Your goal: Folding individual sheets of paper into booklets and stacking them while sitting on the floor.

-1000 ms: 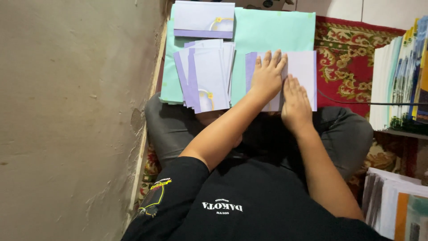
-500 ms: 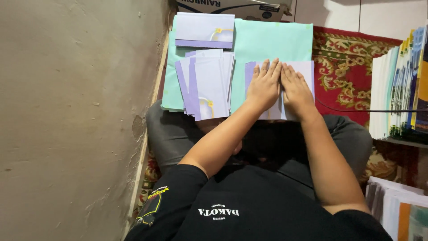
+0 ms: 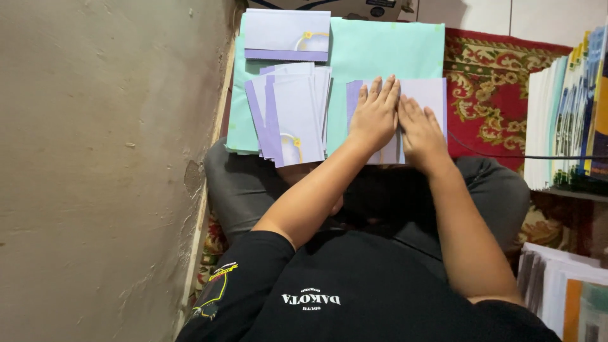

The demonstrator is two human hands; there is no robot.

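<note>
My left hand (image 3: 375,115) and my right hand (image 3: 420,133) lie flat, side by side, fingers together, pressing on a pale lilac card (image 3: 429,95) with a purple edge strip. The card rests on a mint green sheet (image 3: 380,50) spread over my lap. To the left of my hands sits a fanned stack of similar lilac cards (image 3: 291,113). Beyond that stack lies a single lilac card (image 3: 286,35) with a purple band and a round yellow-rimmed design.
A bare plaster wall (image 3: 101,158) runs along the left. A red patterned rug (image 3: 484,95) covers the floor at right. Upright stacks of paper and booklets (image 3: 567,120) stand at the far right, more papers (image 3: 563,285) lie lower right. A cardboard box (image 3: 354,7) sits beyond the sheet.
My right hand has slid up beside my left hand, and both now press flat on the card. The view has shifted slightly.
</note>
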